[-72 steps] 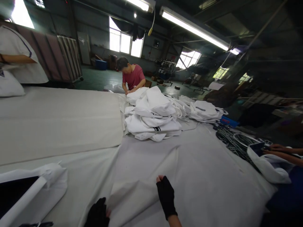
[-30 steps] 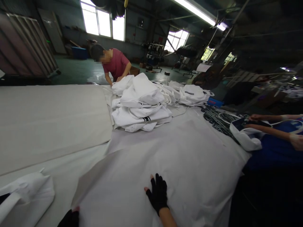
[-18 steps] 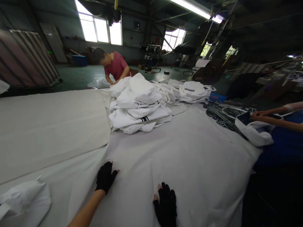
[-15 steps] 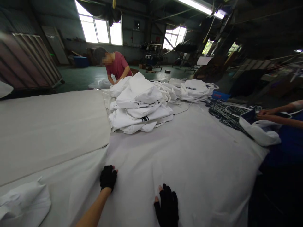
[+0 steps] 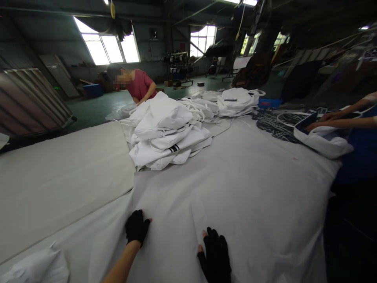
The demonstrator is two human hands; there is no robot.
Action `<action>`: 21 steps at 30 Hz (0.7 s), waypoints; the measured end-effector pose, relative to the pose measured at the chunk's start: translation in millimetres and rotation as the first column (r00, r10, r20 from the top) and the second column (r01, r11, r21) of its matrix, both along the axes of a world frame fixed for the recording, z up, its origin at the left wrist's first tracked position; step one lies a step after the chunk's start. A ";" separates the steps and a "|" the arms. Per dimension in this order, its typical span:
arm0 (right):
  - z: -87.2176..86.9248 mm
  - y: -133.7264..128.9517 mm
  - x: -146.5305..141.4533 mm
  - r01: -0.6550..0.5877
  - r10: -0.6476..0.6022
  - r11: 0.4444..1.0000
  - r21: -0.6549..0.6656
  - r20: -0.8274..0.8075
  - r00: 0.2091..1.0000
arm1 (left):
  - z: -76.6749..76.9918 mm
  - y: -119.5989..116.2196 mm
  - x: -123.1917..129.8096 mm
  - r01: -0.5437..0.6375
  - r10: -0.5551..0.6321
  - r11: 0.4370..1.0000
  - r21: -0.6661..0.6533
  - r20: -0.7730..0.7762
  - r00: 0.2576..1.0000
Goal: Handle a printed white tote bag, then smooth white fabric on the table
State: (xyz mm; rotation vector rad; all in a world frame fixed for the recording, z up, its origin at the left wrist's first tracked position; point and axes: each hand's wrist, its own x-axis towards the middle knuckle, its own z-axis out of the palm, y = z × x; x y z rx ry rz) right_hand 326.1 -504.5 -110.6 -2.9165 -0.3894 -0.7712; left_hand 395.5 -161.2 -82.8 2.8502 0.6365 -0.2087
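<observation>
Dark grey walls (image 5: 147,49) enclose a dim workshop with a green floor (image 5: 110,103). Daylight comes through a wide window (image 5: 107,47) with dark cloth bunched along its top, a smaller window (image 5: 202,39) to its right, and more panes (image 5: 250,43) beyond, greenery showing outside. A lit tube lamp (image 5: 240,2) hangs overhead. At the left stands a slatted pinkish rack (image 5: 32,102), with a pale door-like panel (image 5: 59,74) behind it and a blue bin (image 5: 93,90) nearby. A loaded shelf rack (image 5: 179,67) stands farther back.
</observation>
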 end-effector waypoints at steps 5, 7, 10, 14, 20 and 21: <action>5.7 1.9 -0.7 0.016 -0.015 1.000 0.007 -0.045 0.999 | -3.3 -1.7 -6.4 -0.073 0.073 0.996 -0.051 -0.003 0.997; 6.8 2.4 -1.0 0.011 -0.011 1.000 0.008 -0.051 0.999 | -4.8 -3.4 -5.0 -0.086 0.085 0.994 -0.066 -0.022 0.996; 6.0 2.7 -1.3 0.021 -0.020 1.000 0.021 -0.049 0.999 | -4.7 -1.8 0.9 -0.078 0.074 0.994 -0.071 -0.055 0.996; 3.2 2.3 -1.3 0.021 -0.020 0.999 0.031 -0.046 0.999 | -1.7 6.3 11.2 -0.008 0.001 0.998 -0.064 -0.107 0.994; 6.2 2.5 -1.6 0.014 -0.013 0.999 0.030 -0.031 0.999 | 2.3 2.3 18.5 0.135 -0.131 0.991 0.015 -0.161 0.978; 6.8 2.8 -1.4 0.015 -0.015 0.999 0.029 -0.030 0.999 | 3.4 0.1 18.9 0.154 -0.147 0.988 0.030 -0.165 0.975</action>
